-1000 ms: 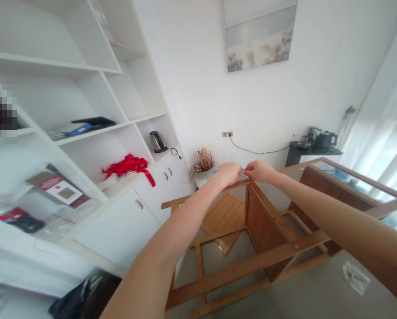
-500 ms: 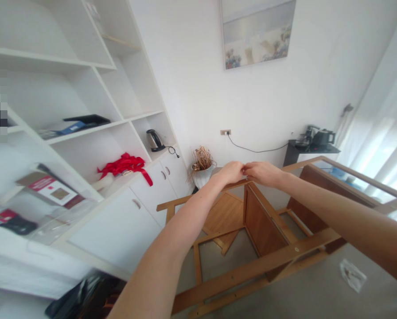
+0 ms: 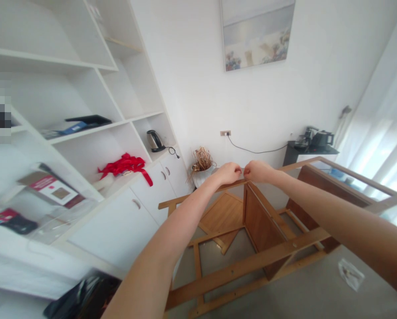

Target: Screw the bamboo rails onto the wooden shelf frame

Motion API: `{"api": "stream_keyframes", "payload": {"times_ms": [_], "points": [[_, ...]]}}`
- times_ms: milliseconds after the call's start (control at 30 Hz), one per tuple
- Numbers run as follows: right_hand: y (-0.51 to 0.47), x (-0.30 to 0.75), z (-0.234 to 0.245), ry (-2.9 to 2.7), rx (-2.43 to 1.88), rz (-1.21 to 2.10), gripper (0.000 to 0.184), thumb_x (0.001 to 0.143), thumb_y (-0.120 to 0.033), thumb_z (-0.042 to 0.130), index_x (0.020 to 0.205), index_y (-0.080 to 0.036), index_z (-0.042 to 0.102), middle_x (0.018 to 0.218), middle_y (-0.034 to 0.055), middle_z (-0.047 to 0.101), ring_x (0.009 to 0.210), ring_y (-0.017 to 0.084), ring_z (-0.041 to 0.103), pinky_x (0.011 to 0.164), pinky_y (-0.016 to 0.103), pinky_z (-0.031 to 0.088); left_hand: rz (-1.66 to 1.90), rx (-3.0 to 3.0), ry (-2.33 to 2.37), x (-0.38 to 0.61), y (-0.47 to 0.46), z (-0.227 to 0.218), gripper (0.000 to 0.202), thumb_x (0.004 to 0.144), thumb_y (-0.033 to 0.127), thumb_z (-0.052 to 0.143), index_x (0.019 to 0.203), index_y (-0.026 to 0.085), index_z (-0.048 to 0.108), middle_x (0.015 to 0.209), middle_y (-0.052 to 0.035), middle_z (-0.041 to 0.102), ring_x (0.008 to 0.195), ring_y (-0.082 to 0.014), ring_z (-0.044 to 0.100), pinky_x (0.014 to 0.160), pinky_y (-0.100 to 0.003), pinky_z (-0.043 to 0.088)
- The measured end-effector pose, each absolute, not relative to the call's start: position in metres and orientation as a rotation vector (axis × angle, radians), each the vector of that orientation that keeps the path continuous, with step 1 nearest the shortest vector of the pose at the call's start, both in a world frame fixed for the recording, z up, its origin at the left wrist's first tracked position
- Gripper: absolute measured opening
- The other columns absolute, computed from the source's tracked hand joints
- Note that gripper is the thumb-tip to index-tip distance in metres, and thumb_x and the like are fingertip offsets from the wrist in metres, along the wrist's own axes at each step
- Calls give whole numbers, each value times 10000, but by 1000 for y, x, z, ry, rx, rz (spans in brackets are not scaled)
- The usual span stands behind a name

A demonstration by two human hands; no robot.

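Observation:
My left hand (image 3: 230, 173) and my right hand (image 3: 257, 171) are side by side above the far rail of a wooden furniture frame (image 3: 261, 259), with a small gap between them. Both have curled, closed fingers, and whatever they pinch, if anything, is too small to make out. Below them an upright wooden panel (image 3: 264, 226) divides the frame. A loose-looking wooden board (image 3: 223, 212) lies at an angle beyond the frame's left opening. My forearms cover parts of the rails.
A small clear plastic bag (image 3: 350, 274) lies on the floor at right. White shelving (image 3: 102, 230) stands at left, with red ribbon (image 3: 125, 166) and a kettle (image 3: 154, 141). A pot of dried plants (image 3: 202, 161) and a black-topped cabinet (image 3: 309, 148) are at the wall.
My hands were touching at the fingertips and have drawn slightly apart. The frame looks the same, apart from a small shift of the view.

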State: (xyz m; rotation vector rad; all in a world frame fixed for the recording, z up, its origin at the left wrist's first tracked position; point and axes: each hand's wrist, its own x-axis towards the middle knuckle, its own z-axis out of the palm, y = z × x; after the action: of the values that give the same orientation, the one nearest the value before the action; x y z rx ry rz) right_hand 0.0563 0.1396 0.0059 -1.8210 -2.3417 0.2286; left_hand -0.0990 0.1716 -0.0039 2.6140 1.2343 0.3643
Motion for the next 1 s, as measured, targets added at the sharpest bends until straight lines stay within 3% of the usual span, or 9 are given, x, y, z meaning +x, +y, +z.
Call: {"api": "stream_keyframes", "payload": {"times_ms": [167, 267, 367, 533, 633, 733, 867, 1000], "points": [[144, 54, 4, -2114, -1867, 621, 143, 774, -161, 586, 687, -119, 691, 661, 55, 717, 565, 116, 638, 522, 168, 464, 272, 2560, 1203, -104, 156, 2, 373, 808, 451, 513, 745, 132, 694, 633, -7, 612, 597, -138, 540, 524, -221, 362], [145, 55, 1, -2008, -1852, 720, 121, 754, -193, 630, 668, -120, 675, 587, 35, 684, 513, 109, 607, 472, 167, 447, 232, 2545, 1202, -103, 148, 1, 509, 777, 615, 486, 712, 147, 674, 609, 2, 573, 544, -128, 502, 484, -224, 318], [146, 58, -2, -1942, -1836, 753, 98, 715, -202, 671, 656, -124, 671, 503, 10, 631, 478, 108, 571, 420, 170, 408, 203, 2563, 1211, -97, 144, 0, 553, 753, 677, 475, 678, 163, 666, 593, -6, 561, 537, -135, 493, 477, -233, 300], [149, 59, -9, -1892, -1813, 760, 70, 704, -197, 686, 688, -128, 684, 552, 13, 659, 499, 98, 581, 458, 162, 444, 152, 2625, 1212, -87, 140, 0, 434, 787, 534, 516, 633, 163, 677, 575, -20, 579, 550, -138, 502, 516, -243, 319], [149, 57, -12, -1906, -1817, 729, 116, 720, -250, 690, 716, -134, 697, 590, 26, 682, 508, 96, 590, 481, 165, 461, 129, 2642, 1238, -90, 140, 3, 310, 792, 393, 529, 680, 165, 707, 592, -10, 609, 550, -132, 517, 526, -237, 343], [149, 56, -12, -1957, -1835, 647, 165, 761, -280, 640, 751, -131, 710, 620, 35, 694, 532, 104, 604, 501, 172, 456, 120, 2650, 1296, -97, 140, 8, 249, 772, 355, 557, 719, 178, 724, 597, 3, 623, 567, -135, 549, 527, -224, 365], [148, 54, -9, -2051, -1861, 397, 198, 772, -276, 591, 806, -138, 728, 751, 75, 725, 711, 162, 652, 595, 210, 452, 123, 2677, 1382, -102, 143, 14, 214, 768, 346, 586, 716, 199, 732, 635, -8, 662, 632, -160, 607, 598, -231, 422], [146, 53, -6, -2145, -1820, 161, 267, 795, -218, 530, 987, -199, 713, 986, 78, 726, 905, 192, 645, 716, 244, 446, 134, 2732, 1441, -101, 149, 16, 165, 777, 281, 594, 733, 212, 738, 754, -46, 717, 785, -212, 658, 743, -271, 460]]}}
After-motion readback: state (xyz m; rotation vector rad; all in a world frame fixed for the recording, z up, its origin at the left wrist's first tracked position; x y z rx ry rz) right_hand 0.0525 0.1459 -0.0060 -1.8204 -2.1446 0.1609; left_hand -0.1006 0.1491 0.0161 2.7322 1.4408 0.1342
